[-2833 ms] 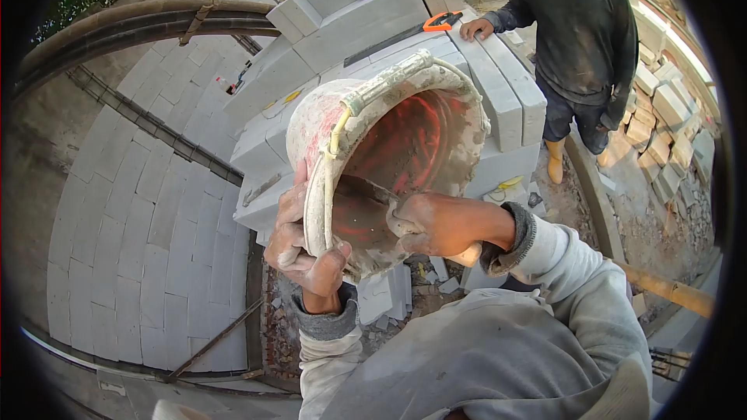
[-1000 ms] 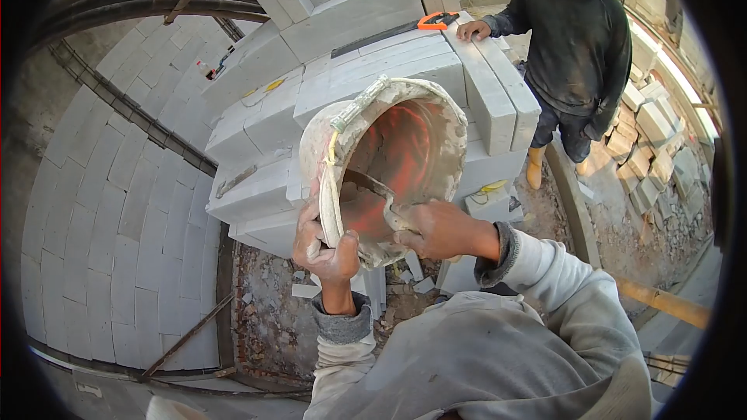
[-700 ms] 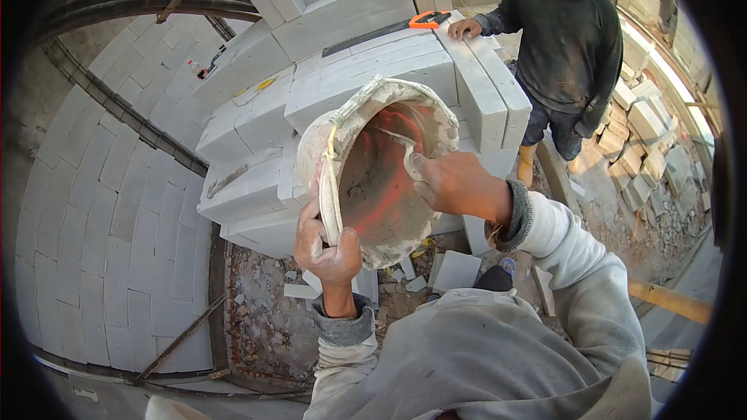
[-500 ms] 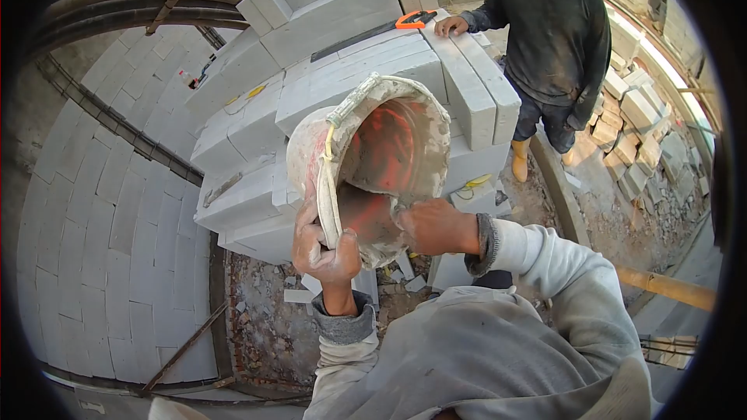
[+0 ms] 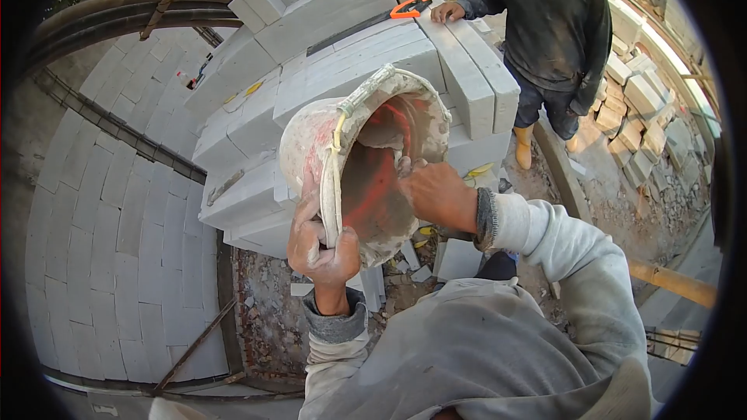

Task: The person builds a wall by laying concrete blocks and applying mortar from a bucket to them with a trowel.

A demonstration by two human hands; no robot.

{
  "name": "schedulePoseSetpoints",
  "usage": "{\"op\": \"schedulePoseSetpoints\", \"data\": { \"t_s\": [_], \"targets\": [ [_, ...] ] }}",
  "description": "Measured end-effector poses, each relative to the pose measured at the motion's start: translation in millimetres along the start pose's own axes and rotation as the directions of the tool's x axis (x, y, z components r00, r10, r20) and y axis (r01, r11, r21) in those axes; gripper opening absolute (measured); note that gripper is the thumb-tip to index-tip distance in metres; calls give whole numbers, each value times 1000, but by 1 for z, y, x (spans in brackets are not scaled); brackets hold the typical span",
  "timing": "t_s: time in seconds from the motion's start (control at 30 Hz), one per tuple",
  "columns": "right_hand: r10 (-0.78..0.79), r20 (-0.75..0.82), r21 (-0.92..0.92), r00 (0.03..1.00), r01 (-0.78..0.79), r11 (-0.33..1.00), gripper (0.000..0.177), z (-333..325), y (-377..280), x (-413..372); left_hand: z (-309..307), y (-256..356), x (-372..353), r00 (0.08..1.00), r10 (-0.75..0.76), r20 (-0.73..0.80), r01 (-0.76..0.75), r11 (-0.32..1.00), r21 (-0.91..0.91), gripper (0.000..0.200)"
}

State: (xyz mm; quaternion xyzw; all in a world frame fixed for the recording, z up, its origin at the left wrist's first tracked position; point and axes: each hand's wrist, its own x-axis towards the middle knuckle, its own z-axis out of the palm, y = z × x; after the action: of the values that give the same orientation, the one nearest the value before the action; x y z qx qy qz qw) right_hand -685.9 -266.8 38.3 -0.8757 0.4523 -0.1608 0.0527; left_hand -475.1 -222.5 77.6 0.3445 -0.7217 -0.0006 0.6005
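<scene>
A mortar-crusted bucket [image 5: 307,144] is tilted in front of me, its mouth turned toward me, with red showing through the grey smears inside. My left hand [image 5: 323,249] is closed around the near-left rim, its thumb by the pale bucket handle [image 5: 331,194]. Just inside the mouth, my right hand [image 5: 440,194] is closed on a small tool, apparently a trowel [image 5: 384,134], whose grey blade lies against the inner wall. The fingers hide most of its grip. Behind the bucket stand stacked pale blocks [image 5: 366,70].
An orange-handled saw [image 5: 408,9] lies on the blocks. Across the stack, a person in a dark top [image 5: 552,23] rests a hand on a block. Block walling [image 5: 109,264] rises at left, rubble [image 5: 272,319] covers the ground below, and broken blocks [image 5: 638,109] are piled at right.
My right hand and the trowel have moved up within the bucket, and the blade sits higher on the inner wall. The bucket has shifted slightly left; my left hand keeps its hold.
</scene>
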Motion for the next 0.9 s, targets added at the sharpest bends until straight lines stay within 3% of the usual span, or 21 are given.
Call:
{"op": "schedulePoseSetpoints", "data": {
  "t_s": [0.03,0.13,0.17,0.3,0.4,0.43,0.53,0.67,0.73,0.8,0.83,0.9],
  "targets": [
    [-54,-35,85,998,57,995,17,10,0,-7,1,1,5,999,38,21,-37,997,-64,15],
    [-22,213,382,977,-62,922,18,29,-6,-18,1,5,12,991,95,98,-69,968,-243,17],
    [-92,239,537,967,-53,842,24,20,-3,-20,3,8,13,989,79,122,-40,954,-297,17],
    [-232,167,834,958,-12,552,26,25,10,-12,-2,2,15,990,-15,140,74,901,-428,17],
    [-257,151,987,954,-159,-8,29,43,-1,-5,-12,-14,6,988,-129,81,151,882,-446,20],
    [-273,196,976,942,-215,-40,30,52,-4,-2,-14,-19,4,989,-147,5,134,885,-445,30],
    [-351,242,874,905,-360,-326,31,41,-20,6,-22,-17,-2,949,-288,-127,175,818,-548,24],
    [-413,137,665,900,-392,-635,32,63,-43,21,-36,-23,-17,875,-393,-283,211,835,-508,27],
    [-408,62,497,911,-383,-778,35,64,-59,30,-46,-29,-30,876,-416,-246,234,810,-538,32],
    [-404,0,347,915,-379,-858,38,65,-71,37,-36,-20,-39,833,-478,-279,266,789,-554,39],
    [-400,-30,299,916,-373,-878,39,64,-73,40,-36,-30,-55,867,-409,-285,215,823,-526,57],
    [-379,-50,265,924,-354,-897,46,56,-69,38,-26,-35,-68,768,-485,-418,287,845,-452,58]
  ]
}}
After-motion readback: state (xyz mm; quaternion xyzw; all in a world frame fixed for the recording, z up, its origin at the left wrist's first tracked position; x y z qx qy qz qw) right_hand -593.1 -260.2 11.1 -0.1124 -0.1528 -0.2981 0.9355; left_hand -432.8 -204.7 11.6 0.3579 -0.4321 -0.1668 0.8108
